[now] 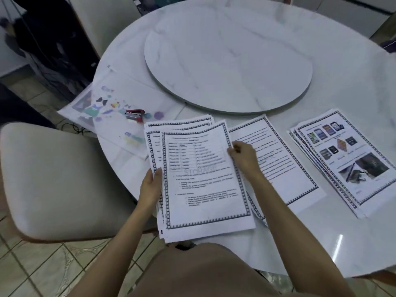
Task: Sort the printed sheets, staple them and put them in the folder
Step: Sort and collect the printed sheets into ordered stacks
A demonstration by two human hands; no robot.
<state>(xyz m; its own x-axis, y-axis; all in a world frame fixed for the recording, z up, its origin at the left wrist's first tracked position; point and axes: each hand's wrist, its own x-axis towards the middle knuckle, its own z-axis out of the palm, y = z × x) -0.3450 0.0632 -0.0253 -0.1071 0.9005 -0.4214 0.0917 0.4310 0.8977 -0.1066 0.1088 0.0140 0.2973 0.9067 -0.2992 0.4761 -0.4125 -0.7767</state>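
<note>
My left hand (151,185) grips the left edge of a stack of printed sheets (203,181) with dark patterned borders, held over the near edge of the round table. My right hand (243,156) pinches the right edge of the top sheet, which carries a table and text. Another bordered text sheet (285,159) lies flat on the table to the right. Further right sits a fanned pile of sheets with colour pictures (347,159). A red stapler (135,115) rests on a clear folder with cartoon stickers (113,108) at the table's left edge.
The white marble table (321,243) carries a round turntable (227,63) in its middle. A beige chair (57,181) stands to the left of me. Tiled floor shows below the chair, and dark furniture stands at the far left.
</note>
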